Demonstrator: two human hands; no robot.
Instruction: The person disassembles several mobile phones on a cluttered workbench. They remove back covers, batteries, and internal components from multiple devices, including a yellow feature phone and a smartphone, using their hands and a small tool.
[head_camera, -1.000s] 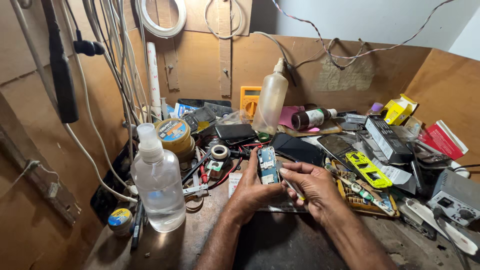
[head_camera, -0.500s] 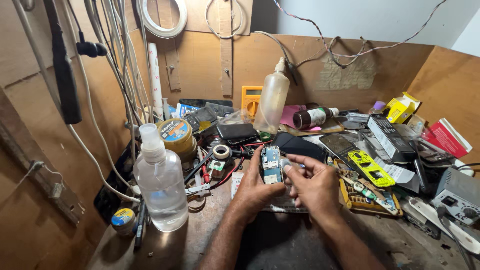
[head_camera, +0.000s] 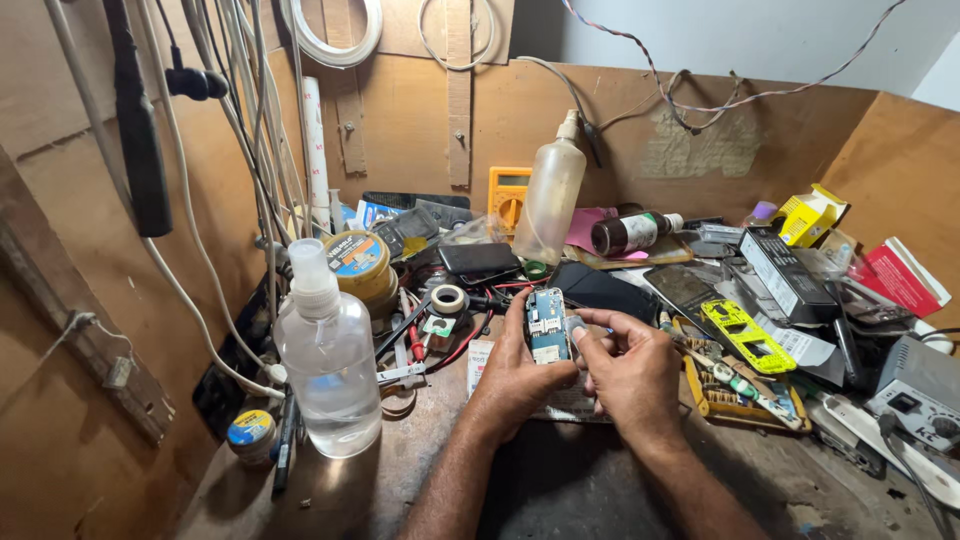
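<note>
Both hands are up over the middle of the desk (head_camera: 560, 490), working one small thing between them. The left hand (head_camera: 515, 375) has its grip pinched on a blue phone circuit board (head_camera: 547, 325), fingers wrapped behind it and thumb along its left edge, holding it upright with the component side facing the camera. The right hand (head_camera: 630, 370) comes in from the other side, its grip pressed together on the board's right edge, thumb and forefinger touching it near the top. The board sits just above a printed paper (head_camera: 570, 405) lying flat under the hands.

Toward the left edge of the desk stands a clear plastic spray bottle (head_camera: 325, 360), upright, well apart from the hands. Behind it is a round tin (head_camera: 358, 262) with a colourful lid, and a small roll of tape (head_camera: 448, 298) lies among the loose tools. At the back edge, a tall squeeze bottle (head_camera: 550, 200) stands in front of an orange multimeter (head_camera: 507, 192). On the right side, a bright yellow phone frame (head_camera: 745, 335) lies near the right hand, with a black box (head_camera: 790, 272) beyond it.
</note>
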